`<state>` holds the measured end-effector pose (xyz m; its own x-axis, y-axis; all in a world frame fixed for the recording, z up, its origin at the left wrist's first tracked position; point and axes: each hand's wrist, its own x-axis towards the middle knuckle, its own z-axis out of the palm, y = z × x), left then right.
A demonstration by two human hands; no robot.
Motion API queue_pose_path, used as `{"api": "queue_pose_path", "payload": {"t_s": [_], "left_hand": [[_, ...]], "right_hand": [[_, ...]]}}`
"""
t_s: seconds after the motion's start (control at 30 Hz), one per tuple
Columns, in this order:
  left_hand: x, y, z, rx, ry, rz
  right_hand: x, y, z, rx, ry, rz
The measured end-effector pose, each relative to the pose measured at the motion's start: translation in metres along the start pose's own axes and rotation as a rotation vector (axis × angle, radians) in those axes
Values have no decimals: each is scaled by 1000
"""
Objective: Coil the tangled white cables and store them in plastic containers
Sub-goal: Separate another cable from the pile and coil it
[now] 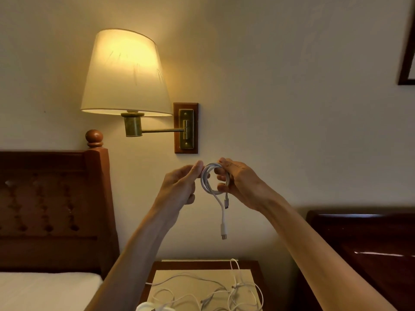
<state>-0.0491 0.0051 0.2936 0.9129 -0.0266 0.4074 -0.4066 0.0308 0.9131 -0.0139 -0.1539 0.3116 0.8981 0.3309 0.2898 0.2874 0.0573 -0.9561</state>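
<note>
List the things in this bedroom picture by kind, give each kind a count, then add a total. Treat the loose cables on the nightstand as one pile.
Bare hands: 2, left hand, right hand
Coiled white cable held in both hands: 1
Pile of tangled white cables on the wooden nightstand: 1
Wooden nightstands: 1
Lit wall lamp with cream shade: 1
Dark wooden headboards: 1
Total: 7

We see open air in front of the bare wall (pixel 292 131) around our raised hands, bounded by the wall lamp (pixel 125 75) above, the headboard (pixel 54 209) on our left and dark furniture (pixel 370 254) on our right, while loose cables (pixel 208 292) clutter the nightstand (pixel 202 263) below
</note>
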Motion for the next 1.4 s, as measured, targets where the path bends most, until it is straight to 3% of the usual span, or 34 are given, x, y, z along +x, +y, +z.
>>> {"api": "queue_pose_path", "payload": {"t_s": [0.2,0.4,0.5,0.63,0.83,0.9,1.1,1.23,1.3,1.4], "left_hand": [[-2,-9,1,-29,-107,-18],[6,1,3,-14,-233,-147],[11,0,9,12,-174,-132],[13,-5,20,184,-43,-41],[19,-10,13,153,46,24],[21,-14,13,169,59,47],[22,-21,15,222,84,108],[23,-27,19,255,66,130],[25,-30,21,265,60,132],[23,-32,19,241,79,112]], "right_hand": [[-2,3,-1,-97,-27,7],[0,-1,-2,-60,2,4],[0,2,1,-55,44,3],[-1,15,-2,-298,125,-95],[-15,21,-16,-574,221,-169],[-17,17,-17,-516,198,-134],[-22,2,-13,7,193,35],[-17,4,-2,351,269,-4],[-14,10,5,393,314,-54],[-14,22,11,231,379,-153]]}}
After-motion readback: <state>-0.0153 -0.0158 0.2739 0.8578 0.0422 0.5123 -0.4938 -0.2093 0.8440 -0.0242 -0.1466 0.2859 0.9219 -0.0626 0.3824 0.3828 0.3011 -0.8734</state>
